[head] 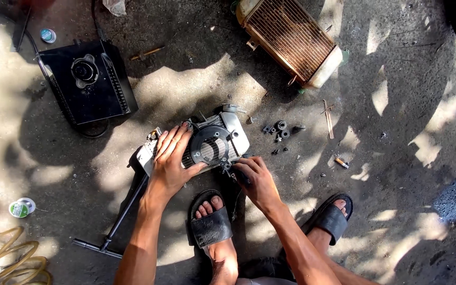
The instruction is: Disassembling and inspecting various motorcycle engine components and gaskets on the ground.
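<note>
The left hand (171, 158) lay flat and spread, fingers open, pressed on the left part of a small radiator with a black fan shroud (207, 145) that rested on the concrete ground (397, 158) just beyond the person's feet. The right hand (254, 177) was curled closed around a dark, slim tool (229, 168) at the radiator's near right corner, its tip seemingly at a fastener there, though the tip was too small to make out. By the look of it, the step in hand was working a fitting at that corner while the other palm steadied the unit; the next move would likely call for firm downward pressure from the left palm so the part did not slide. Just right of the radiator sat a scatter of small black rubber bits and screws (281, 131). Farther off, a larger brass-coloured radiator (291, 39) lay at the far side, a black box-shaped part (88, 79) at the far left, a coiled yellow hose (6, 253) at the near left, and a long metal bar (117, 221) ran under the left forearm. Black sandals (212, 227) covered both feet.
</note>
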